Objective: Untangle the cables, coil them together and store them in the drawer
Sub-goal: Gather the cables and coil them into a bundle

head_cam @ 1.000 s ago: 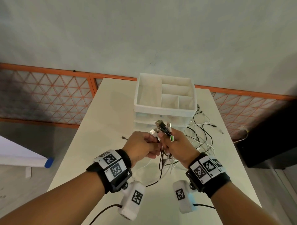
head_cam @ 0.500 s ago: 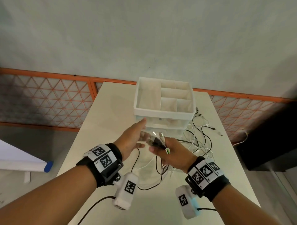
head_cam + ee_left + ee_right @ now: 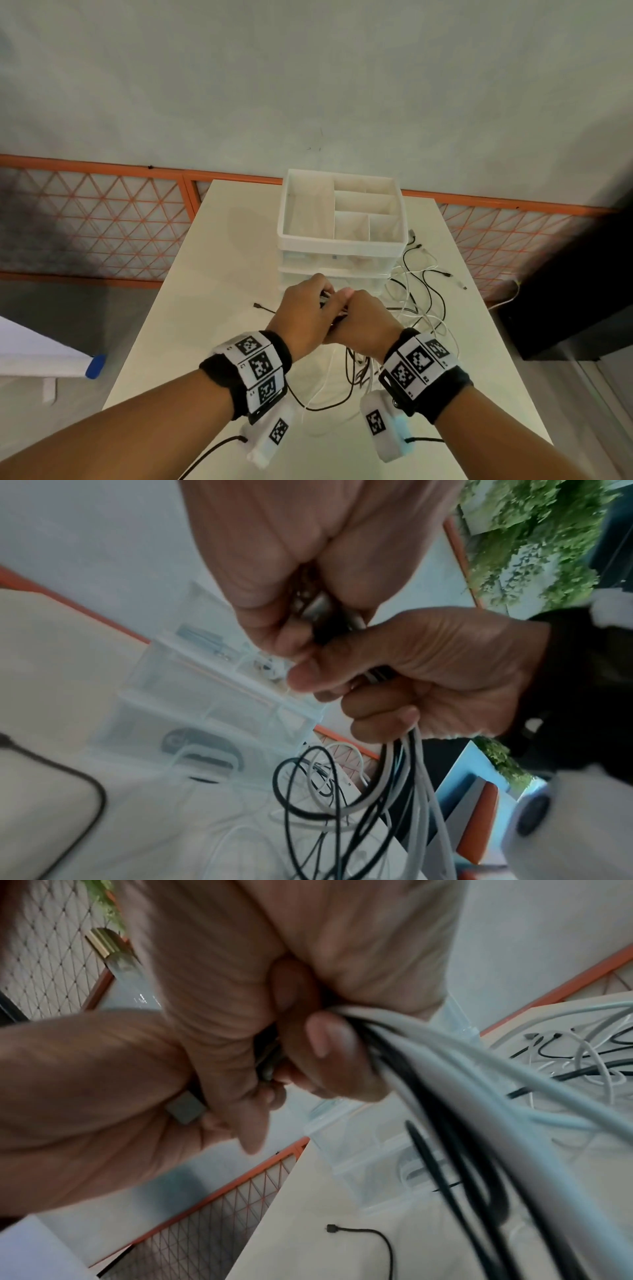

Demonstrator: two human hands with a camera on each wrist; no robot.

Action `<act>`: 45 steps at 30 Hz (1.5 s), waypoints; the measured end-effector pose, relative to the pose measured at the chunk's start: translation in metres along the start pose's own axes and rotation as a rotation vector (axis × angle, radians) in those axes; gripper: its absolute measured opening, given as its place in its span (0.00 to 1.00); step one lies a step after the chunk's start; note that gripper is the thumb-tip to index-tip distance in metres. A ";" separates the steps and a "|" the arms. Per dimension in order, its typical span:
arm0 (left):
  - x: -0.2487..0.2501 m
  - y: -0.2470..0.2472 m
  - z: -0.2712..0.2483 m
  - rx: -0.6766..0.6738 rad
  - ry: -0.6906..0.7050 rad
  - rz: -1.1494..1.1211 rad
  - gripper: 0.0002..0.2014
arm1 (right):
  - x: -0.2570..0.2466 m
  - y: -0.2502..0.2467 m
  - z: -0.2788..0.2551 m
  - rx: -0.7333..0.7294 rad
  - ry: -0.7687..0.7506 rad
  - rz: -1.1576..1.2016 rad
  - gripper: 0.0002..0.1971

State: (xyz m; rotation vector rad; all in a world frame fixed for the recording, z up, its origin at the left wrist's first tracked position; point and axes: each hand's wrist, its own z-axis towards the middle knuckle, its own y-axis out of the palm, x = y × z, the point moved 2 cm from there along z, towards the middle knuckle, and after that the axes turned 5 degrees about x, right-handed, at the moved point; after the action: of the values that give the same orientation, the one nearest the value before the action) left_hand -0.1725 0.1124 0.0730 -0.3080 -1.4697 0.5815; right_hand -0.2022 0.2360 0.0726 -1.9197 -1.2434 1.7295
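My two hands meet over the table, just in front of the white drawer unit [image 3: 342, 246]. The right hand [image 3: 366, 318] grips a bundle of black and white cables [image 3: 394, 791] near their plug ends. The left hand [image 3: 308, 315] is curled round the plug ends of that same bundle, and a grey USB plug [image 3: 185, 1107] shows against its palm. From the right fist [image 3: 325, 1047] the cables [image 3: 462, 1074] hang down and trail right into a loose tangle [image 3: 418, 301] on the table. The translucent drawers [image 3: 205, 710] are closed.
The unit's top is an open tray with dividers [image 3: 352, 209]. A lone black cable end [image 3: 260, 306] lies left of my hands. The white table [image 3: 222, 274] is narrow, with an orange mesh railing [image 3: 102, 222] behind and a dark cabinet [image 3: 582, 291] at right.
Half a second ago the left hand was open, reaching towards the drawer unit. It has come back and closed round the plug ends. The plugs that stuck up are hidden between the hands.
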 end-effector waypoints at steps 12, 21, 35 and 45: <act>-0.006 -0.033 0.023 -0.063 -0.160 0.151 0.20 | 0.003 -0.023 -0.002 0.000 0.003 -0.092 0.08; 0.041 -0.004 0.010 -0.271 -0.104 0.119 0.38 | -0.039 -0.027 -0.011 0.010 -0.384 -0.282 0.09; 0.031 -0.071 0.039 -0.055 -0.385 -0.372 0.20 | 0.119 -0.046 -0.002 0.584 0.306 -0.080 0.25; 0.006 -0.066 0.031 0.084 -0.538 -0.352 0.22 | 0.082 -0.102 -0.003 0.652 0.293 -0.351 0.34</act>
State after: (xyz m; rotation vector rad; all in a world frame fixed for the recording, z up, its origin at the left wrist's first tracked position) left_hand -0.1915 0.0560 0.1165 0.1918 -1.9546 0.4534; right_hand -0.2481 0.3578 0.0893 -1.4022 -0.7254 1.3771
